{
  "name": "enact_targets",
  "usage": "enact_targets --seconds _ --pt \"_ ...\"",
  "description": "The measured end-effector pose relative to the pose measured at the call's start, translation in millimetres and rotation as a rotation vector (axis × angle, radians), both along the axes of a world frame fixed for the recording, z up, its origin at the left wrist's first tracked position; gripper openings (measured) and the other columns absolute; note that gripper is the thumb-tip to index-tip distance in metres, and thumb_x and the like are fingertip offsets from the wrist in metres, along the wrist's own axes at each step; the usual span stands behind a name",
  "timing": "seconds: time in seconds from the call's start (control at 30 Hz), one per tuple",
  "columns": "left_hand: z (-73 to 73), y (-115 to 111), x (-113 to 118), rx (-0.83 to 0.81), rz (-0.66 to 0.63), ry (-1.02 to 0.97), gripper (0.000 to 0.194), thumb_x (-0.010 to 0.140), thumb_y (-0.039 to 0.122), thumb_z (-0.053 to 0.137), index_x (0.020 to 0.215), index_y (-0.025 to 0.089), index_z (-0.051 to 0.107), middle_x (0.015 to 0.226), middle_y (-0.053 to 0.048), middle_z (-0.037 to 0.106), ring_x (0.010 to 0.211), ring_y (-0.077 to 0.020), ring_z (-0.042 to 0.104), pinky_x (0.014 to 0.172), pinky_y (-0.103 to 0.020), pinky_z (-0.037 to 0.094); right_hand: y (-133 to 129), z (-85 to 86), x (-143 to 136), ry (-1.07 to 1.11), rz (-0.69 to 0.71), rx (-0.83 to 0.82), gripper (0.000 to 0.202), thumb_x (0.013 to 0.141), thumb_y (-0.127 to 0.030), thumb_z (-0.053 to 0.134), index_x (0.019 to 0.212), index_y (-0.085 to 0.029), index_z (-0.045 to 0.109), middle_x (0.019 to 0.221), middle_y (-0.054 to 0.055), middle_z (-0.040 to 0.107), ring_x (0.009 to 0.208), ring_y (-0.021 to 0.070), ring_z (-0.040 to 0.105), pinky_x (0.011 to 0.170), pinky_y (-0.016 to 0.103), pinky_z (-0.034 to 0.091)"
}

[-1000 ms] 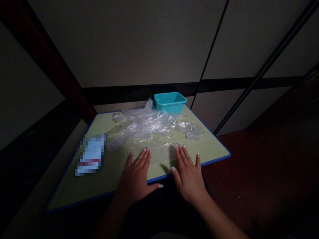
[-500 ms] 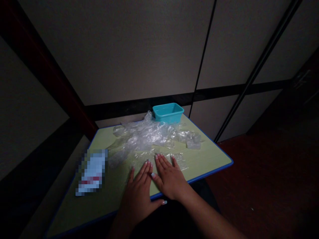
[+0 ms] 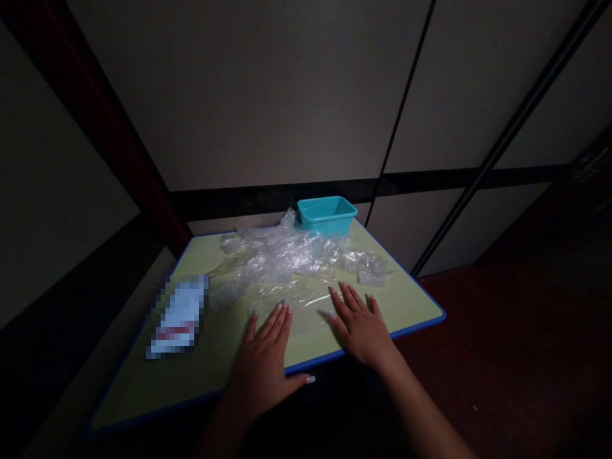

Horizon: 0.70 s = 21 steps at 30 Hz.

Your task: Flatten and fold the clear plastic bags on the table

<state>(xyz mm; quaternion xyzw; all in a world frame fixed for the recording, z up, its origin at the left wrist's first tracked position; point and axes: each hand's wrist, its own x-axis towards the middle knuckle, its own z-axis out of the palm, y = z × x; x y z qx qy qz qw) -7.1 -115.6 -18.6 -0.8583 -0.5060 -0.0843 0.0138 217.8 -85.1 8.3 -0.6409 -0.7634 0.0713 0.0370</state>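
Observation:
Flat on a clear plastic bag (image 3: pixel 306 315) near the table's front edge lie both hands. My left hand (image 3: pixel 262 357) is open, its fingers stretched forward over the bag's left part and its thumb out past the table edge. To the right, my right hand (image 3: pixel 359 324) rests palm down with fingers spread, on or beside the bag's right end. Beyond the fingertips, a heap of crumpled clear plastic bags (image 3: pixel 282 255) covers the table's middle. Neither hand grips anything.
A turquoise plastic basin (image 3: pixel 327 217) stands at the table's back corner. At the left lies a blurred white packet (image 3: pixel 179 315). The yellow table (image 3: pixel 143 389) has a blue edge, with panelled cabinet doors (image 3: pixel 287 95) behind it.
My right hand has slid rightward, away from my left hand, over the bag, exposing more of it between them. My left hand stays nearly in place. The view has shifted slightly.

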Motion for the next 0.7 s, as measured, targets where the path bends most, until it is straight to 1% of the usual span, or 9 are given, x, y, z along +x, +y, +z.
enact_targets --seconds 0.1,0.2,0.23,0.3,0.37,0.43,0.53,0.63,0.7 --pt "0.6 0.2 -0.6 0.002 -0.005 -0.006 0.109 0.067 0.068 0.062 0.150 0.012 0.018 0.155 -0.015 0.022 0.141 -0.0330 0.025 0.114 -0.059 0.012 -1.1 -4.6 6.4 -0.005 -0.073 0.044 0.058 0.097 -0.045 0.025 0.150 -0.022 0.020 0.156 0.009 0.012 0.144 0.0241 0.012 0.113 0.058 0.010" --pt "0.4 0.7 -2.6 0.007 -0.023 -0.024 0.114 0.066 0.076 0.058 0.150 0.012 0.017 0.154 -0.016 0.021 0.141 -0.0340 0.025 0.114 -0.059 0.010 -12.7 -9.0 4.7 0.019 -0.112 0.153 0.059 0.097 -0.043 0.025 0.151 -0.019 0.016 0.157 0.009 0.009 0.145 0.0244 0.011 0.112 0.062 0.007" --pt "0.6 0.8 -3.1 0.014 -0.031 -0.036 0.114 0.066 0.078 0.056 0.150 0.012 0.016 0.154 -0.017 0.021 0.141 -0.0342 0.025 0.114 -0.060 0.008 -19.2 -10.4 3.0 0.030 -0.092 0.190 0.060 0.097 -0.041 0.026 0.151 -0.018 0.013 0.157 0.009 0.009 0.145 0.0242 0.010 0.112 0.063 0.006" --pt "2.4 0.1 -2.6 0.030 -0.045 -0.064 0.112 0.069 0.079 0.052 0.151 0.013 0.015 0.155 -0.017 0.021 0.141 -0.0342 0.025 0.114 -0.060 0.003 -34.4 -13.6 -0.2 0.046 0.004 0.227 0.061 0.097 -0.039 0.027 0.151 -0.017 0.010 0.156 0.008 0.013 0.145 0.0237 0.011 0.112 0.063 0.005" --pt "7.1 -1.8 1.4 0.031 -0.075 -0.093 0.105 0.074 0.078 0.048 0.151 0.014 0.016 0.155 -0.016 0.022 0.141 -0.0335 0.025 0.114 -0.060 0.000 -48.7 -17.8 -1.8 0.054 0.100 0.230 0.062 0.097 -0.037 0.029 0.151 -0.019 0.007 0.156 0.008 0.017 0.144 0.0244 0.015 0.112 0.064 0.007" --pt "14.9 -4.5 9.5 0.005 -0.139 -0.115 0.093 0.081 0.073 0.043 0.151 0.016 0.018 0.155 -0.014 0.022 0.142 -0.0313 0.024 0.114 -0.059 0.000 -58.2 -22.5 -1.3 0.053 0.162 0.222 0.062 0.096 -0.037 0.031 0.151 -0.020 0.007 0.155 0.008 0.019 0.143 0.0251 0.019 0.111 0.065 0.010" --pt "28.6 -7.9 26.2 -0.058 -0.244 -0.140 0.075 0.092 0.062 0.035 0.151 0.019 0.017 0.156 -0.008 0.020 0.144 -0.0256 0.019 0.116 -0.055 -0.001 -61.0 -27.7 1.1 0.038 0.224 0.218 0.061 0.095 -0.034 0.033 0.151 -0.019 0.012 0.154 0.008 0.022 0.142 0.0259 0.022 0.110 0.065 0.016" --pt "36.7 -7.8 42.0 -0.108 -0.266 -0.160 0.070 0.094 0.056 0.033 0.151 0.019 0.016 0.157 -0.007 0.018 0.145 -0.0227 0.016 0.116 -0.053 -0.001 -56.2 -28.4 3.1 0.006 0.244 0.233 0.061 0.093 -0.032 0.036 0.149 -0.015 0.022 0.153 0.011 0.026 0.141 0.0283 0.025 0.109 0.067 0.017" --pt "36.5 -5.1 50.1 -0.133 -0.255 -0.157 0.070 0.094 0.055 0.036 0.151 0.019 0.015 0.157 -0.007 0.018 0.145 -0.0221 0.015 0.116 -0.052 -0.001 -53.0 -27.0 4.2 -0.018 0.245 0.236 0.060 0.091 -0.029 0.038 0.147 -0.012 0.028 0.151 0.012 0.030 0.140 0.0295 0.028 0.109 0.067 0.017"
